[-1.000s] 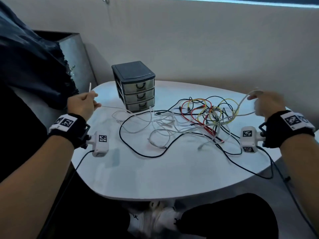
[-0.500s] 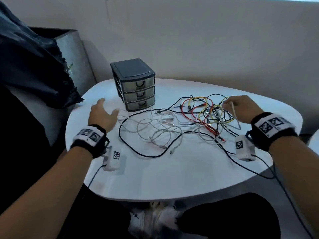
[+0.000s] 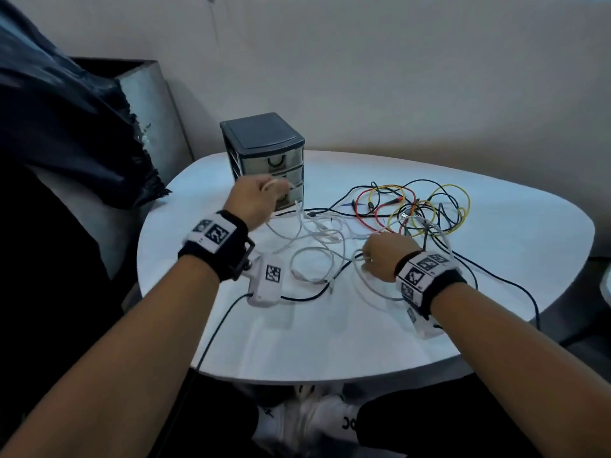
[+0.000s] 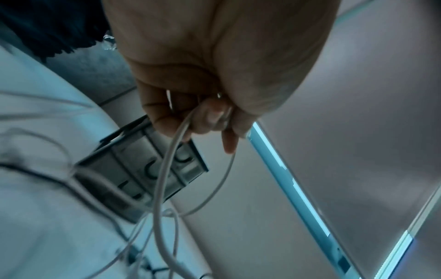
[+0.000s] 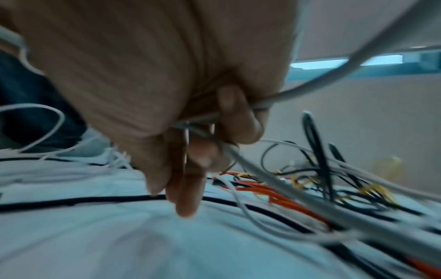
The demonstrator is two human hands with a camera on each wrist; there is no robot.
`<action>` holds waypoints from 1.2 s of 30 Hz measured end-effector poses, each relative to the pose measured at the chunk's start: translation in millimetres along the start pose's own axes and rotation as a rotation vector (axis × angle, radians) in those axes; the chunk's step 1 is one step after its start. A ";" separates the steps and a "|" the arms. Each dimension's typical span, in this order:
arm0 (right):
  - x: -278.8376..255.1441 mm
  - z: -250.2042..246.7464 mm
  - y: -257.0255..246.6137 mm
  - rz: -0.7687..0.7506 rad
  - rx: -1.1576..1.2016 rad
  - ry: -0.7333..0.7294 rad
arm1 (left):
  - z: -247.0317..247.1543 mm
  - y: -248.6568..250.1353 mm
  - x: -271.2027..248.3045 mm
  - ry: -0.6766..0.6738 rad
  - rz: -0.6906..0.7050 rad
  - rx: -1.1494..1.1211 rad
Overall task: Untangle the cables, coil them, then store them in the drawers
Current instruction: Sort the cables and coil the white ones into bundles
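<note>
Nearest the body, the right hand (image 3: 383, 259) is held low over the white table (image 3: 330, 342), its fingers (image 5: 235, 117) curled round a grey-white cable (image 5: 310, 83) at the near edge of the tangle. Further out and to the left, the left hand (image 3: 254, 201) is raised in front of the drawer unit (image 3: 264, 150), with a loop of white cable (image 4: 167, 169) pinched between thumb and fingers. The two hands are kept well apart. Whether both grip the same cable cannot be told.

Between and beyond them, the red, yellow and black leads (image 3: 413, 209) lie knotted on the table; the drawers appear closed, so nothing is judged stored yet.

The untangling is probably best done by drawing one white strand out slowly, slack being fed through rather than pulled tight, so that knots are not cinched. The strand is better lifted clear of the coloured leads before coiling is begun.
</note>
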State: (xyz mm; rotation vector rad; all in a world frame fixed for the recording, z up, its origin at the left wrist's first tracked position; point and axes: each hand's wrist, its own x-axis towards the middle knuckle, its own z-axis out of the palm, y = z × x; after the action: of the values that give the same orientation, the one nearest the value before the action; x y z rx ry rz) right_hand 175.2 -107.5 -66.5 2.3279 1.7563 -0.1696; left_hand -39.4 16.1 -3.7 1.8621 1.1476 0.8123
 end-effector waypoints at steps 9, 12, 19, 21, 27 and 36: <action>0.6 -29.3 93.6 0.375 0.695 0.123 | -63.2 13.4 34.4 0.568 -0.011 -0.145; -7.5 -37.0 126.5 0.649 0.931 0.276 | -61.9 6.2 29.0 0.576 -0.041 -0.119; -13.2 -88.6 104.1 0.520 1.371 0.438 | -8.9 27.6 7.6 0.176 0.033 0.073; -13.9 -109.0 81.2 0.447 1.424 0.515 | 5.4 38.1 1.5 0.155 0.090 0.146; -24.3 -128.9 49.6 0.377 0.388 0.450 | 20.8 49.0 -13.3 0.215 0.156 0.049; -35.6 -122.7 42.3 -0.106 1.127 0.664 | 22.8 51.7 -20.9 0.084 0.196 -0.157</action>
State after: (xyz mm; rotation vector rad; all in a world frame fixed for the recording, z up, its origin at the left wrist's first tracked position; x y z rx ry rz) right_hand 200.9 -121.9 64.8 3.3200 2.5443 -0.5890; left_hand -7.3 -24.2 27.6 1.8422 0.9321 1.0691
